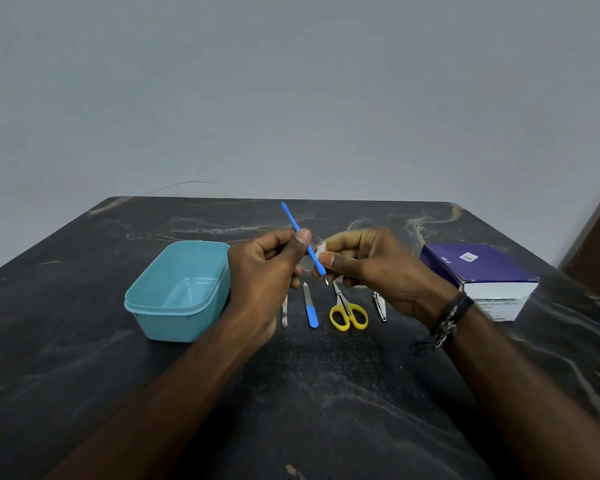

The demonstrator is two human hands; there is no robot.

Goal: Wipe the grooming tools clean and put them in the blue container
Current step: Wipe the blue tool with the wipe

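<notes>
My left hand (267, 268) pinches a thin blue cuticle stick (290, 218) that slants up and away above the table. My right hand (371, 268) holds a small white wipe (320, 250) pressed against the stick's lower part. On the table below lie a metal tool (284, 315), a blue-handled nail file (310, 310), yellow-handled scissors (347, 315) and a nail clipper (380, 305), side by side. The empty blue container (160, 299) stands to the left of them.
A purple and white box (482, 271) sits at the right on the dark marbled table (309, 393). A grey wall rises behind the table's far edge. A brown surface shows at the far right.
</notes>
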